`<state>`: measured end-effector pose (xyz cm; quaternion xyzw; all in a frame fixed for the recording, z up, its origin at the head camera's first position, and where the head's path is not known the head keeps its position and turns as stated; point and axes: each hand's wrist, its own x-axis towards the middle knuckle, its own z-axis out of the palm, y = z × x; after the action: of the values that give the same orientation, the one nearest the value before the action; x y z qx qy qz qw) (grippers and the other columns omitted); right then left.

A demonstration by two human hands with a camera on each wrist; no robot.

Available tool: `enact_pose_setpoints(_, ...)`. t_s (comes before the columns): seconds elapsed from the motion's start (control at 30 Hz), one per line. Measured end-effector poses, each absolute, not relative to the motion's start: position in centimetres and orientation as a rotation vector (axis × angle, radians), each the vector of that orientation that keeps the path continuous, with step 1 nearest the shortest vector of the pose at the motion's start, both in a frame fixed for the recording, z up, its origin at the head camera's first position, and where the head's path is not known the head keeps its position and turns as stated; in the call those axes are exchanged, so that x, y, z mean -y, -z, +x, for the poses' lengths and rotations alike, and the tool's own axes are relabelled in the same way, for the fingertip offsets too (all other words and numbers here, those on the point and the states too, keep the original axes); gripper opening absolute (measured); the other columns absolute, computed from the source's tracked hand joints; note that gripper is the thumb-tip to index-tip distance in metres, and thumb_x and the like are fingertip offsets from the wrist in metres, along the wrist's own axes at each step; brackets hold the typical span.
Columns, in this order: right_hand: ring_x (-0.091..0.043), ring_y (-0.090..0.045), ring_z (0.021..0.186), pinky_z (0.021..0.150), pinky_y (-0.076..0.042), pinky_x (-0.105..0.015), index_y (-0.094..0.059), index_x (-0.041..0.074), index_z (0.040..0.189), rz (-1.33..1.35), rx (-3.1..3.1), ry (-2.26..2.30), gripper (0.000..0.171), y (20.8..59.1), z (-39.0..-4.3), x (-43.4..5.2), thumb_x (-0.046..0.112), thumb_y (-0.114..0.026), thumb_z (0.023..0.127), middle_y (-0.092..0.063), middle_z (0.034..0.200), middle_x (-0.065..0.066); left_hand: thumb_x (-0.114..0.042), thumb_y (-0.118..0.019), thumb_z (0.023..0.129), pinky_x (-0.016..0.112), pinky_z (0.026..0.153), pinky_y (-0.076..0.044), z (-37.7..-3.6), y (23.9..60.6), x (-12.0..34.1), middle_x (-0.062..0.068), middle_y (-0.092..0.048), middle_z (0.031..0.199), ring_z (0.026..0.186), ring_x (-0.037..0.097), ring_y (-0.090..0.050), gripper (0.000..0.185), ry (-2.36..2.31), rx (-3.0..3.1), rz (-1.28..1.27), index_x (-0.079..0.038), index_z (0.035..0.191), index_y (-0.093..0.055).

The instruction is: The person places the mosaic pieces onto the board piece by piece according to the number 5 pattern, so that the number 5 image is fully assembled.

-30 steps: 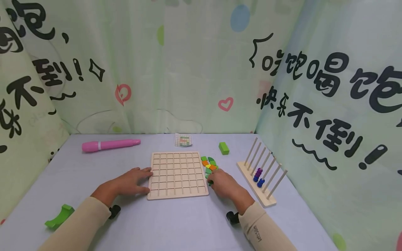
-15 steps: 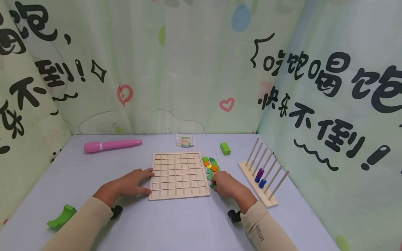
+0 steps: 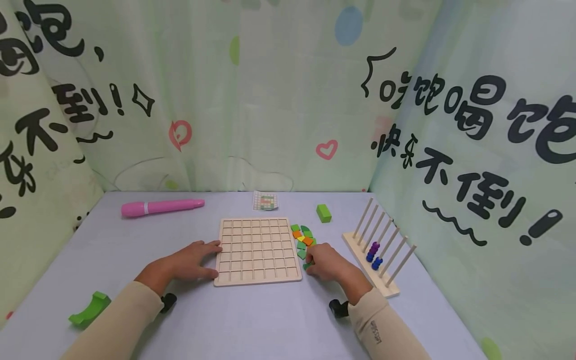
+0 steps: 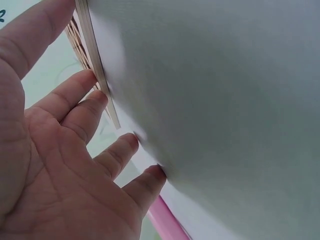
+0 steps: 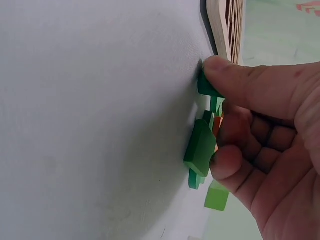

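Note:
A square wooden grid board (image 3: 256, 250) lies on the table. My left hand (image 3: 184, 262) rests at its left edge, fingers spread, with the thumb and some fingertips touching the rim. Right of the board sits a cluster of small green, orange and yellow tiles (image 3: 301, 240). Over the near end of that cluster is my right hand (image 3: 328, 262), fingers curled. In the right wrist view its thumb holds a dark green tile (image 5: 206, 86) near the board's corner. Another green tile (image 5: 201, 147) stands tilted by its little finger. The index fingertip's contact is partly hidden.
A wooden peg rack (image 3: 369, 265) with purple and blue beads stands at the right. Behind the board lie a patterned card (image 3: 265, 201), a green block (image 3: 323, 213) and a pink pen-shaped object (image 3: 162, 207). A green arched block (image 3: 90, 310) lies near left.
My right hand has shifted slightly right relative to the board, uncovering more of the green tiles beside it. The left hand stays at the board's edge. The head view has drifted slightly.

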<state>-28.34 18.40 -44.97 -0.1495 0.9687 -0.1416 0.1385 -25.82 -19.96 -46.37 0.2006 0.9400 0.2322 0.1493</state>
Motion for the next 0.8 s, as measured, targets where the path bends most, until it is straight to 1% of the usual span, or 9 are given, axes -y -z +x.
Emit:
enact_pose_setpoints(0.1, -0.015, -0.054, 0.078, 0.072, -0.047, -0.031, -0.07, 0.012, 0.091, -0.502, -2.808, 0.479, 0.011, 45.1, -28.3, -18.3, 0.008, -0.08, 0.09, -0.06, 0.081, 0.002, -0.04, -0.077, 0.09, 0.065, 0.118, -0.032, -25.8, 46.3, 20.1, 0.013, -0.036, 0.167, 0.15, 0.049, -0.031, 0.075, -0.657, -2.708, 0.565, -0.008, 0.153, -0.05)
enact_pose_setpoints(0.2, -0.014, -0.053, 0.077, 0.07, -0.045, -0.03, -0.072, 0.011, 0.096, -0.561, -2.802, 0.529, 0.009, 45.1, -28.2, -18.1, 0.005, -0.077, 0.091, -0.058, 0.079, 0.001, -0.041, -0.077, 0.09, 0.064, 0.118, -0.033, -25.7, 46.2, 20.2, 0.012, -0.036, 0.167, 0.15, 0.047, -0.032, 0.075, -0.66, -2.712, 0.544, -0.009, 0.153, -0.05)
enact_pose_setpoints(0.3, -0.014, -0.052, 0.077, 0.07, -0.043, -0.03, -0.075, 0.01, 0.105, -0.599, -2.812, 0.549, 0.013, 45.1, -28.3, -18.0, 0.004, -0.072, 0.094, -0.056, 0.079, 0.002, -0.042, -0.077, 0.09, 0.065, 0.117, -0.033, -25.7, 46.3, 20.1, 0.011, -0.036, 0.167, 0.149, 0.047, -0.032, 0.076, -0.655, -2.713, 0.525, -0.01, 0.153, -0.05)
enact_pose_setpoints(0.43, -0.014, -0.051, 0.075, 0.069, -0.042, -0.03, -0.076, 0.009, 0.111, -0.65, -2.849, 0.637, 0.018, 45.1, -28.7, -17.7, 0.004, -0.067, 0.096, -0.055, 0.078, 0.001, -0.043, -0.078, 0.089, 0.066, 0.117, -0.032, -25.6, 46.3, 20.0, 0.01, -0.036, 0.168, 0.15, 0.048, -0.03, 0.076, -0.656, -2.719, 0.509, -0.011, 0.153, -0.05)
enact_pose_setpoints(0.53, -0.014, -0.051, 0.072, 0.066, -0.043, -0.029, -0.073, 0.008, 0.111, -0.651, -2.863, 0.742, 0.015, 45.0, -29.2, -17.2, 0.005, -0.065, 0.098, -0.056, 0.077, 0.001, -0.043, -0.078, 0.089, 0.068, 0.116, -0.032, -25.6, 46.3, 19.9, 0.01, -0.035, 0.168, 0.151, 0.049, -0.029, 0.076, -0.661, -2.721, 0.501, -0.012, 0.153, -0.05)
enact_pose_setpoints(0.67, -0.013, -0.053, 0.073, 0.065, -0.046, -0.028, -0.069, 0.01, 0.108, -0.603, -2.849, 0.9, 0.01, 44.8, -29.9, -16.3, 0.009, -0.064, 0.099, -0.059, 0.081, 0.002, -0.045, -0.077, 0.09, 0.068, 0.117, -0.03, -25.6, 46.4, 19.8, 0.008, -0.035, 0.168, 0.152, 0.049, -0.027, 0.077, -0.66, -2.719, 0.483, -0.013, 0.154, -0.05)
enact_pose_setpoints(0.8, -0.014, -0.058, 0.079, 0.069, -0.049, -0.031, -0.067, 0.011, 0.107, -0.559, -2.833, 1.017, 0.008, 44.6, -30.4, -15.1, 0.011, -0.063, 0.1, -0.064, 0.09, 0.001, -0.045, -0.076, 0.09, 0.068, 0.117, -0.03, -25.6, 46.6, 19.7, 0.008, -0.034, 0.169, 0.153, 0.049, -0.026, 0.076, -0.661, -2.717, 0.488, -0.013, 0.154, -0.05)
